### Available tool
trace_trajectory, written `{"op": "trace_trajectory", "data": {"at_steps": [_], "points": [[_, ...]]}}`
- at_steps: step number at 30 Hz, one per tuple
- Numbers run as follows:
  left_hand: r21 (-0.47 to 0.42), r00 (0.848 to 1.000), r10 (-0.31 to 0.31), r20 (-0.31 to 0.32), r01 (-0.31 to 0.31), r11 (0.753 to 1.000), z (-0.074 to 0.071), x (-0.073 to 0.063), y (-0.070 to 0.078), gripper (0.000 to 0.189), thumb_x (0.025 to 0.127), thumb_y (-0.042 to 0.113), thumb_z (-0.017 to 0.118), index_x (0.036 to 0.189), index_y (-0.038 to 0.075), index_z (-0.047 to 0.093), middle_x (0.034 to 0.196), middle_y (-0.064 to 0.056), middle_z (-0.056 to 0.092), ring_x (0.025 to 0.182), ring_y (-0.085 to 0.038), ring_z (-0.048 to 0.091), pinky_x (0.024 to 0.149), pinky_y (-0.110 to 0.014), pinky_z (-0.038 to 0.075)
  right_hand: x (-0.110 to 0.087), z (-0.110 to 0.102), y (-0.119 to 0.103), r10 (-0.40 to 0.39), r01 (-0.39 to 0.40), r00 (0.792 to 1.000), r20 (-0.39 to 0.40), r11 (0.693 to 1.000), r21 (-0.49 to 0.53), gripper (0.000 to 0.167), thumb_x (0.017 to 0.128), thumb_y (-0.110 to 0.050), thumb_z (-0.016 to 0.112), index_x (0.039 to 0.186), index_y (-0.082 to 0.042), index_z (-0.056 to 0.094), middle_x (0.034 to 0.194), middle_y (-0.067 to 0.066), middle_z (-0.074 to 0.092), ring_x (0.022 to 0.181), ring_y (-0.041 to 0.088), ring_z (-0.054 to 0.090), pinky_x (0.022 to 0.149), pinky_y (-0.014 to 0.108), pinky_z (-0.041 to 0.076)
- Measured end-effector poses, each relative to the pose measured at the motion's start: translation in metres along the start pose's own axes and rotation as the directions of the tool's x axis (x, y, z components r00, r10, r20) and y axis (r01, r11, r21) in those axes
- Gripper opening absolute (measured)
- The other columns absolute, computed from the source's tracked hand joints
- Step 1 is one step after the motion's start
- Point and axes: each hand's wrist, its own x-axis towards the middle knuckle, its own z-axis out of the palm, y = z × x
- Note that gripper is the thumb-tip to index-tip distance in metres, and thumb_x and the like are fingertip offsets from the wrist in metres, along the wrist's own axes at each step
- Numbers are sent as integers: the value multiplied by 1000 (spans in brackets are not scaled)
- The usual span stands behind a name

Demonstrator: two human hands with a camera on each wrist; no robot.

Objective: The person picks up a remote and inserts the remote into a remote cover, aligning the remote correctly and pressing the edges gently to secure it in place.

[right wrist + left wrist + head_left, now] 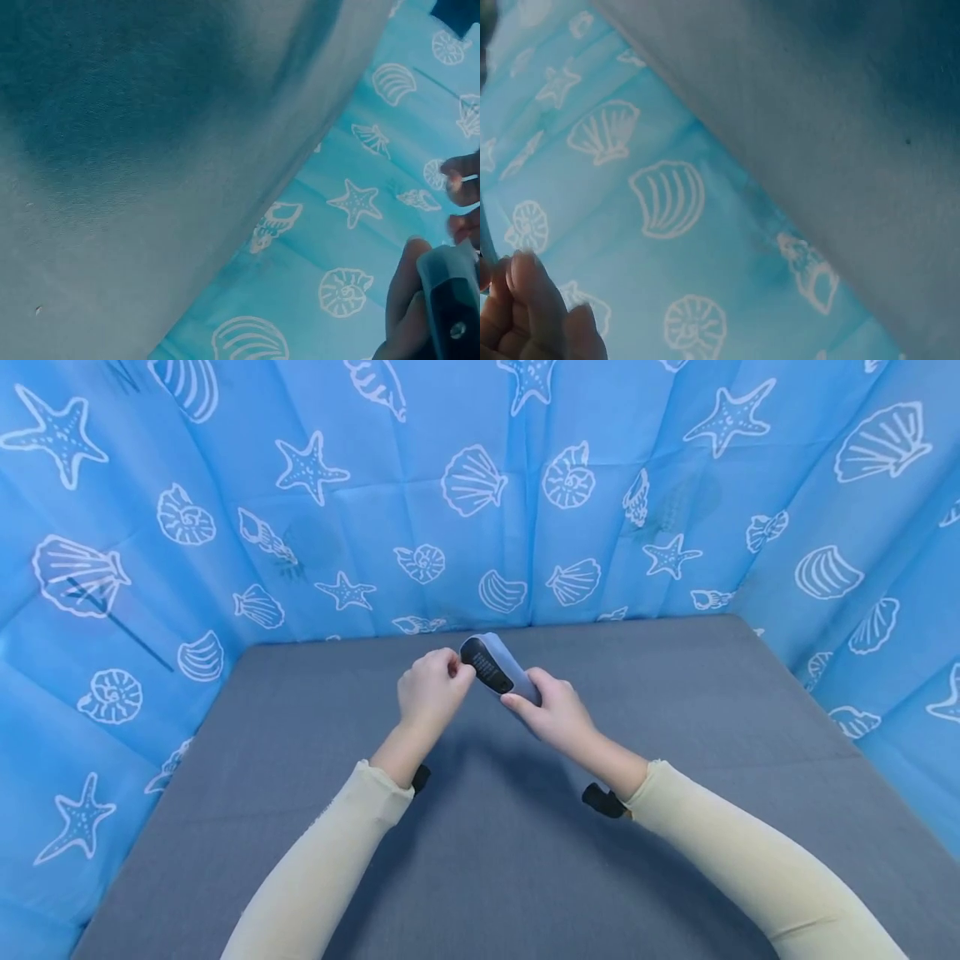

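A handheld device [500, 665], blue-grey with a black panel bearing small pale print, is raised above the grey surface. My right hand [557, 710] grips its near end, thumb along one side. At the far end is my left hand [433, 689], its fingers curled and its thumb tip beside the black panel. Whether these fingers pinch the device or something small is hidden. The left wrist view shows the left fingers [536, 315] bent close together. In the right wrist view, the device [450, 292] shows its black face with a round, screw-like spot, near the left fingertips [466, 184].
A grey cloth-covered table [480, 860] spreads beneath both arms. Blue curtains [420, 518] printed with white shells and starfish hang along the back and both sides. Pale sleeves [330, 843] cover the forearms, and a black wrist camera [603, 800] shows under the right one.
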Motion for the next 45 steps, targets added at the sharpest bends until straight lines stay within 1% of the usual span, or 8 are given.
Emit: {"op": "trace_trajectory", "data": {"at_steps": [6, 13, 19, 26, 30, 37, 40, 45], "points": [[-103, 988, -115, 106, 126, 987, 0, 5, -2, 16, 87, 14, 57, 73, 7, 60, 60, -1, 52, 56, -17, 46, 54, -29, 34, 2, -1, 0, -44, 47, 999, 24, 994, -99, 32, 94, -22, 67, 112, 3, 59, 74, 9, 59, 60, 18, 52, 54, 32, 42], [-133, 990, -119, 81, 129, 983, -5, 7, -1, 16, 87, 13, 55, 72, 8, 59, 59, -1, 51, 56, -18, 49, 54, -29, 35, 5, -5, -2, 3, 1, 998, 63, 997, -72, 32, 96, -24, 64, 114, 2, 57, 77, 10, 59, 64, 20, 54, 56, 33, 43], [-404, 976, -190, 107, 217, 888, -11, -1, -4, 16, 91, 12, 50, 82, 5, 62, 59, -4, 52, 51, -21, 56, 49, -31, 36, 3, -10, -1, 50, -57, 989, 136, 997, 52, 32, 97, -21, 63, 116, 3, 58, 90, 14, 64, 74, 24, 57, 64, 35, 47], [-317, 954, -184, 237, 255, 913, -12, -10, -3, 14, 90, 12, 53, 83, 6, 63, 55, -4, 52, 47, -20, 57, 47, -29, 37, -10, -6, 5, 44, -46, 992, 118, 999, 11, 32, 96, -21, 64, 116, 3, 58, 85, 12, 62, 70, 21, 55, 61, 34, 45], [-339, 949, -193, 247, 272, 901, -14, -5, 0, 17, 92, 15, 51, 87, 6, 65, 59, -8, 54, 47, -22, 57, 48, -30, 40, -8, -3, 3, -17, 19, 999, 44, 999, -42, 30, 96, -22, 64, 112, 2, 57, 80, 10, 60, 66, 21, 55, 57, 33, 45], [-414, 995, -7, 103, 49, 909, -27, 4, -2, 24, 99, 20, 56, 112, 3, 69, 90, -10, 63, 75, -23, 59, 65, -33, 47, -2, -11, 16, -110, 108, 994, 16, 988, 111, 22, 95, -10, 63, 110, 5, 57, 89, 17, 62, 74, 25, 58, 60, 34, 49], [-415, 991, 94, 93, -47, 908, -30, 9, -4, 25, 98, 19, 61, 113, 2, 71, 103, -10, 66, 87, -23, 58, 76, -34, 49, 0, -14, 20, -163, 158, 986, 36, 979, 128, 22, 94, -8, 63, 111, 6, 57, 91, 17, 63, 73, 24, 58, 60, 34, 49], [-427, 977, 178, 114, -114, 897, -32, 15, -1, 20, 96, 14, 63, 105, 0, 73, 101, -11, 69, 90, -22, 61, 79, -36, 51, 3, -20, 24, -255, 250, 965, 56, 965, 74, 24, 93, -6, 64, 112, 5, 57, 91, 16, 64, 73, 22, 57, 60, 33, 48]]}}
